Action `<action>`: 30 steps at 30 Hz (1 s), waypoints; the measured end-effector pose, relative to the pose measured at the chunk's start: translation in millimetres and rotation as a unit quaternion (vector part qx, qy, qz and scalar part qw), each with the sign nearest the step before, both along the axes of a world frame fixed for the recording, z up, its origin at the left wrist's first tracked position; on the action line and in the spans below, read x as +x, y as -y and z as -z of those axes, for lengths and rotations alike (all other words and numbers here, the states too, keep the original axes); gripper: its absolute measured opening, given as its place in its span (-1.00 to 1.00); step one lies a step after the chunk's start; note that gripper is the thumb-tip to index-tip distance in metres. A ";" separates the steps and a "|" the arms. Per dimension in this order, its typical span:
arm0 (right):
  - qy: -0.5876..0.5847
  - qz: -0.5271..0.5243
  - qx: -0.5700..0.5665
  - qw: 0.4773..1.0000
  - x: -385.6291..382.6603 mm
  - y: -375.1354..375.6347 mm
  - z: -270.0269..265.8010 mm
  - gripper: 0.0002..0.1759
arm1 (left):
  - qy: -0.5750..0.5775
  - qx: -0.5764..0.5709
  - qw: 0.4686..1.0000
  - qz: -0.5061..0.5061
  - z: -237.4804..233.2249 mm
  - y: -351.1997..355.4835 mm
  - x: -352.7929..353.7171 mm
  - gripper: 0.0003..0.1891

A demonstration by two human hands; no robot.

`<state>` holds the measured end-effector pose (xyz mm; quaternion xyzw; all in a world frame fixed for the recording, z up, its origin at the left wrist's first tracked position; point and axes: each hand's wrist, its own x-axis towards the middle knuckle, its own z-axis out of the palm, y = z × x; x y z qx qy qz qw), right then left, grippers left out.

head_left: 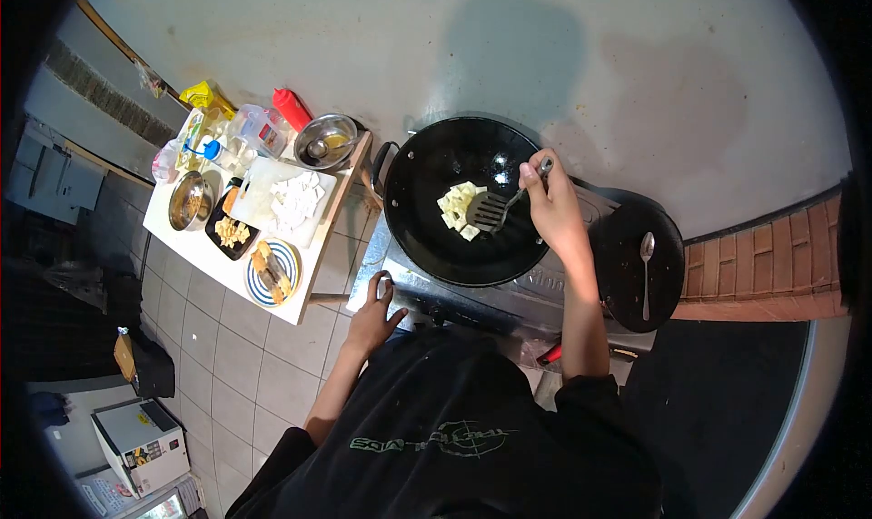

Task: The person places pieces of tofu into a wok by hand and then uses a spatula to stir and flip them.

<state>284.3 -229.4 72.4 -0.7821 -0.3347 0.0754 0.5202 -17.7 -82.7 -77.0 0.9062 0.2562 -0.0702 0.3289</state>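
Inside the wok point(427, 210), my right hand point(552, 206) grips a slotted spatula point(490, 210) against pale cubes point(459, 208); my left hand point(374, 312), fingers spread, rests at the stove point(454, 303) edge.

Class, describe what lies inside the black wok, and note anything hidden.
Pale cut food pieces and a slotted spatula, held by the right hand. Whatever lies beneath the spatula is covered.

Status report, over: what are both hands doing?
Right hand shut on spatula among pale cubes in wok. Left hand on stove edge. Spoon rests on black lid alongside.
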 end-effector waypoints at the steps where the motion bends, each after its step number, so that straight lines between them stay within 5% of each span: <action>1: -0.001 0.000 -0.001 1.000 -1.1 0.5 -3.0 -0.76 | -0.004 -0.003 1.000 0.000 -1.4 0.0 0.4 -0.34; 16: 0.042 0.019 -0.080 0.996 2.0 -0.2 -3.7 -0.77 | -0.019 0.005 1.000 0.005 -1.3 0.3 1.8 -0.30; 30: 0.029 -0.057 -0.009 0.998 8.0 -8.3 1.6 -0.76 | -0.022 0.008 1.000 -0.002 1.5 0.8 1.5 -0.29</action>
